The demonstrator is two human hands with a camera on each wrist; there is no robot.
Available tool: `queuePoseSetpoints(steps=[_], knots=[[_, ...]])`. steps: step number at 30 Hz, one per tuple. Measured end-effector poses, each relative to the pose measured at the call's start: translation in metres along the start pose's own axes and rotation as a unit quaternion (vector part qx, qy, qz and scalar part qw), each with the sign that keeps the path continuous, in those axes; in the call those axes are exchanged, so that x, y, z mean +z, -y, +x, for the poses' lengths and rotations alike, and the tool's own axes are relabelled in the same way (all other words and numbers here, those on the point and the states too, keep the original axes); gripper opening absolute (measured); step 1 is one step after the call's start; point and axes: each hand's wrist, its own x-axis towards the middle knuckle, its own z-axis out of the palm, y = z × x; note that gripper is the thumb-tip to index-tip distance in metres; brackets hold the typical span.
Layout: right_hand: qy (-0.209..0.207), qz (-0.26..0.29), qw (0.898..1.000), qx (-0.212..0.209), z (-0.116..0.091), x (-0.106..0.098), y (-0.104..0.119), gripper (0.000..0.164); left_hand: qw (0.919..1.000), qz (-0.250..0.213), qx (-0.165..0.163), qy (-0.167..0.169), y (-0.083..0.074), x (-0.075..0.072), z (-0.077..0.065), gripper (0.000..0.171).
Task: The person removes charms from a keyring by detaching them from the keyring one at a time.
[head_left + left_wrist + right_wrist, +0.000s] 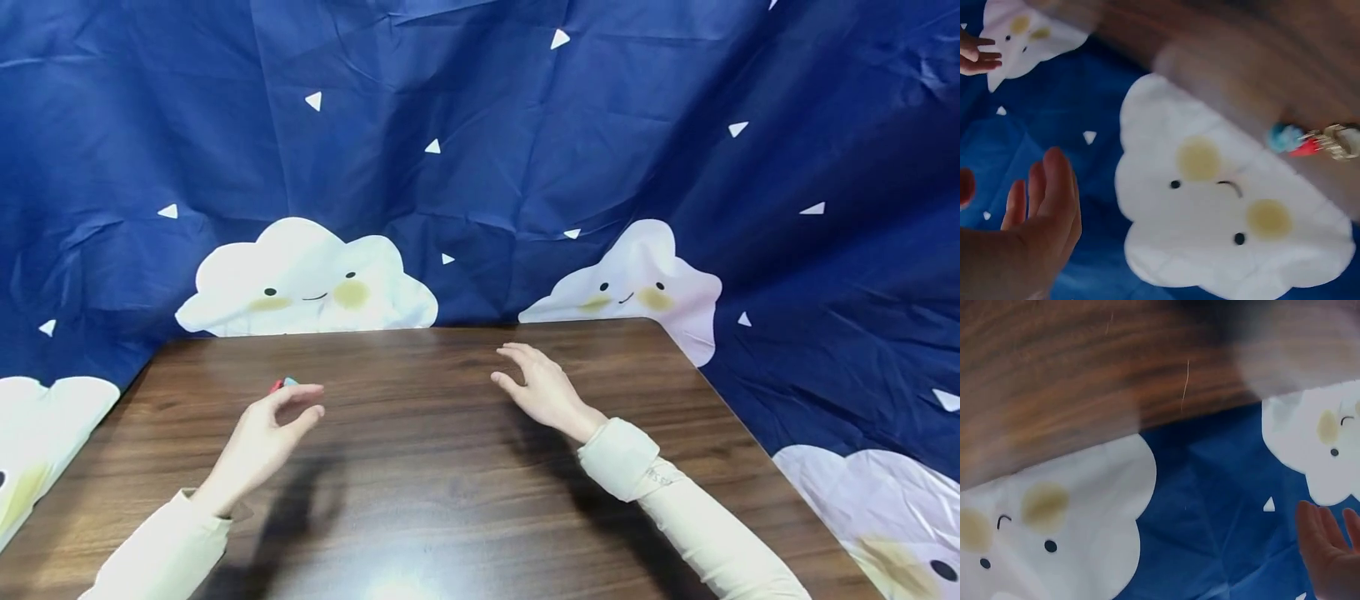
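My left hand [258, 440] hovers over the left half of the wooden table, thumb and fingers apart with nothing between them. Just beyond its knuckles lies what looks like a keychain [1307, 142] with light-blue and red parts and gold-coloured metal links. The head view hides most of it behind the hand; the left wrist view shows it blurred. Over the right half of the table is my right hand [546, 392], its fingers loosely extended and holding nothing. In the right wrist view, part of this hand [1332, 556] shows at the lower right.
The dark brown table [427, 450] has its far edge against a blue cloth [480, 108] printed with white clouds and small triangles. More of this cloth hangs along the left and right sides. Light glares on the table's near part.
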Motion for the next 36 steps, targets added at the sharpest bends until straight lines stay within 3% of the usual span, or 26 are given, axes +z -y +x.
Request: queuePoseSetpoints(steps=[6, 13, 16, 20, 26, 33, 36], knots=[[-0.005, 0.007, 1.0, -0.022, -0.005, 0.014, 0.0, 0.037, 0.9984, 0.02, -0.016, -0.05, 0.03, -0.014, -0.005, 0.024], [0.006, 0.0, 1.0, -0.022, -0.006, 0.023, -0.002, 0.033, 0.9891, 0.113, -0.063, -0.07, 0.08, -0.026, 0.019, 0.027], [0.008, 0.001, 1.0, -0.027, -0.005, 0.023, -0.001, 0.031, 0.9845, 0.148, -0.083, -0.042, 0.1, -0.03, 0.029, 0.033], [0.008, 0.003, 0.999, -0.034, -0.002, 0.023, 0.001, 0.03, 0.9775, 0.176, -0.112, 0.027, 0.122, -0.032, 0.039, 0.047], [0.011, -0.002, 0.999, -0.041, 0.001, 0.025, 0.004, 0.029, 0.9645, 0.171, -0.168, 0.111, 0.14, -0.031, 0.047, 0.061], [0.025, 0.011, 0.999, -0.042, 0.005, 0.026, 0.011, 0.027, 0.9558, 0.175, -0.194, 0.134, 0.148, -0.033, 0.047, 0.036], [0.028, 0.022, 0.998, -0.042, 0.007, 0.027, 0.015, 0.027, 0.9537, 0.171, -0.203, 0.141, 0.149, -0.038, 0.048, 0.035]])
